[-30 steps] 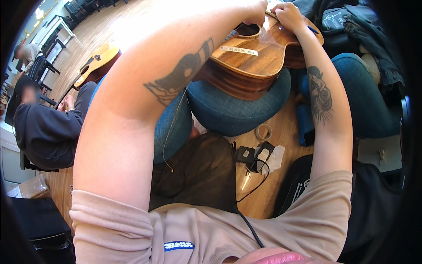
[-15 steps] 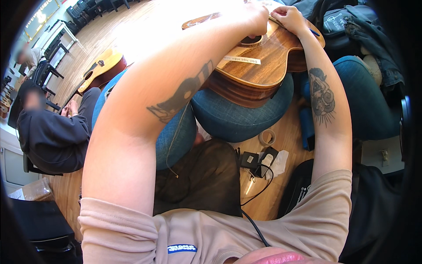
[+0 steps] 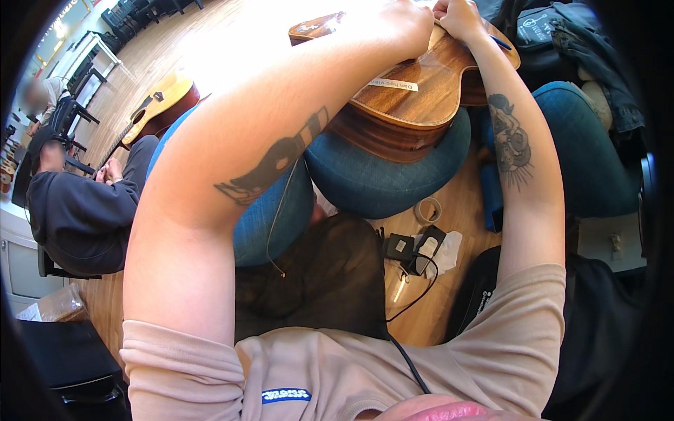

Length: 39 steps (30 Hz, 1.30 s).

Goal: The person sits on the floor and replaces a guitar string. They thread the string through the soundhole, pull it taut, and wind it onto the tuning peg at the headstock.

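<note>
An acoustic guitar (image 3: 414,105) of brown figured wood lies on its back, with a pale label strip (image 3: 394,84) on its top. My left hand (image 3: 415,27) is closed over the guitar top, its fingertips mostly hidden behind its back. Close beside it, my right hand (image 3: 460,19) is also closed, thumb and fingers pinched together and bent toward the left. Whatever lies between the fingers cannot be made out. A thin blue object (image 3: 500,43) rests near the guitar's edge, to the right of my right hand. Part of the guitar top is covered by my left arm.
Blue denim-covered padding (image 3: 386,179) supports the guitar. On the wooden floor lie a tape roll (image 3: 427,210), a black box (image 3: 400,247) and a cable (image 3: 421,289). Another guitar (image 3: 161,109) and a seated person (image 3: 81,203) are at left. Dark bags and clothes (image 3: 597,56) crowd the right.
Both hands have shifted slightly upward in the picture and come closer together. My left forearm now covers more of the guitar's sound hole. The seated person's head has turned a little.
</note>
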### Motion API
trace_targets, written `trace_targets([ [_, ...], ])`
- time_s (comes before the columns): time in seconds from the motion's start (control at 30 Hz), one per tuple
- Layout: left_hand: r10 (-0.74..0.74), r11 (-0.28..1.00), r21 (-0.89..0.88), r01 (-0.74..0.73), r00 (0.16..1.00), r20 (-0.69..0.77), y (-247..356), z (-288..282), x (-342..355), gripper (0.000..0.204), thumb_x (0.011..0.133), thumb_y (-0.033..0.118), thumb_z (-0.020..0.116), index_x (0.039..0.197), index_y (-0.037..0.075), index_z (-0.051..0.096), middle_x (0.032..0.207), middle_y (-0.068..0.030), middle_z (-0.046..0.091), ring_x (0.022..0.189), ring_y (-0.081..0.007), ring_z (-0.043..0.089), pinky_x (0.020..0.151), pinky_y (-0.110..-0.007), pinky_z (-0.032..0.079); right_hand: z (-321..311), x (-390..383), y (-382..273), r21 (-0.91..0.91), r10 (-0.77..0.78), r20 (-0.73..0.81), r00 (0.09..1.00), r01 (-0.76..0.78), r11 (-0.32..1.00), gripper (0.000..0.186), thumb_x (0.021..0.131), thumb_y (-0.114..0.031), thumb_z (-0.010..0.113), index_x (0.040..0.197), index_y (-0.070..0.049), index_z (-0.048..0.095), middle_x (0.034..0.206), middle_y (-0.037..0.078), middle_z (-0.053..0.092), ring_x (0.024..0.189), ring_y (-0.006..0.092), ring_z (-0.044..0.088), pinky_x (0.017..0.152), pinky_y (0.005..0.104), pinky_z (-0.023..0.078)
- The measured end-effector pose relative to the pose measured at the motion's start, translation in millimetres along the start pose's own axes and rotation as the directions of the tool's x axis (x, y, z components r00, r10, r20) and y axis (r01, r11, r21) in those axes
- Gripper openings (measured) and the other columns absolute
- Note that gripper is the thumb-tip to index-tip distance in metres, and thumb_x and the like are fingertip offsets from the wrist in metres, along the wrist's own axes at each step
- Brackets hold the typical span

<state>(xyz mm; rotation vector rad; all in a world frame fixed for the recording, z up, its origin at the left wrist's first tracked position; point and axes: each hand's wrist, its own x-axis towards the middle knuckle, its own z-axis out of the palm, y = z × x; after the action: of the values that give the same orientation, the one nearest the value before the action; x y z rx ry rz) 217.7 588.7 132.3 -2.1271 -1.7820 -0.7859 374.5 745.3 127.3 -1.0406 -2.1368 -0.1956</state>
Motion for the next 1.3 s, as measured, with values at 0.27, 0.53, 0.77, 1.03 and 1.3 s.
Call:
trace_targets([
  [0.27,-0.029,0.985,0.170,-0.004,0.981,0.190,-13.6,-70.9,-21.1,0.031,0.090,0.024,0.068,0.106,-0.001,0.078,0.108,-0.0239,0.076,0.098,-0.0325,0.077,0.086,-0.042,0.061,4.0,0.4,3.4,-0.153,-0.110,0.041,0.993,0.115,0.982,0.028,0.085,-0.018,0.068,0.107,-0.007,0.081,0.109,0.019,0.077,0.104,0.0372,0.073,0.097,0.0432,0.056],
  [0.53,-0.091,0.691,-0.613,0.383,0.887,0.452,-45.1,-169.8,-119.9,0.028,0.105,0.021,0.062,0.113,-0.004,0.070,0.084,-0.0056,0.069,0.068,-0.0106,0.065,0.060,-0.025,0.054,-44.2,-11.0,-35.6,-0.310,0.072,0.352,0.933,0.044,0.950,0.043,0.082,-0.030,0.062,0.114,-0.007,0.078,0.119,0.025,0.073,0.113,0.0422,0.069,0.103,0.0465,0.052],
  [0.77,-0.209,0.621,-0.595,0.510,0.840,0.501,-53.0,-223.5,-231.3,0.025,0.105,0.015,0.061,0.122,0.002,0.073,0.083,0.0028,0.063,0.067,-0.0013,0.057,0.062,-0.017,0.050,-17.6,-27.6,-50.4,-0.280,0.047,0.321,0.946,0.047,0.959,0.049,0.087,-0.021,0.052,0.125,0.008,0.066,0.127,0.035,0.065,0.124,0.0475,0.061,0.108,0.0486,0.047],
  [1.03,-0.251,0.560,-0.622,0.548,0.827,0.503,-54.8,-230.4,-270.8,0.025,0.105,0.019,0.061,0.117,0.001,0.074,0.082,0.0000,0.068,0.060,-0.0034,0.058,0.056,-0.020,0.050,-59.6,-140.6,-226.2,-0.005,-0.132,-0.125,0.983,0.132,0.991,0.043,0.095,-0.026,0.062,0.123,0.006,0.063,0.131,0.030,0.063,0.121,0.0439,0.063,0.104,0.0513,0.048],
  [1.3,-0.206,0.402,-0.666,0.629,0.770,0.603,-70.2,-257.5,-314.1,0.022,0.103,0.018,0.065,0.104,-0.002,0.073,0.083,-0.0035,0.070,0.067,-0.0076,0.063,0.060,-0.023,0.052,-75.6,-220.3,-367.9,0.378,-0.601,-0.366,0.711,0.704,0.602,0.033,0.088,-0.010,0.075,0.120,-0.006,0.069,0.104,0.010,0.070,0.096,0.0307,0.067,0.092,0.0408,0.050],
])
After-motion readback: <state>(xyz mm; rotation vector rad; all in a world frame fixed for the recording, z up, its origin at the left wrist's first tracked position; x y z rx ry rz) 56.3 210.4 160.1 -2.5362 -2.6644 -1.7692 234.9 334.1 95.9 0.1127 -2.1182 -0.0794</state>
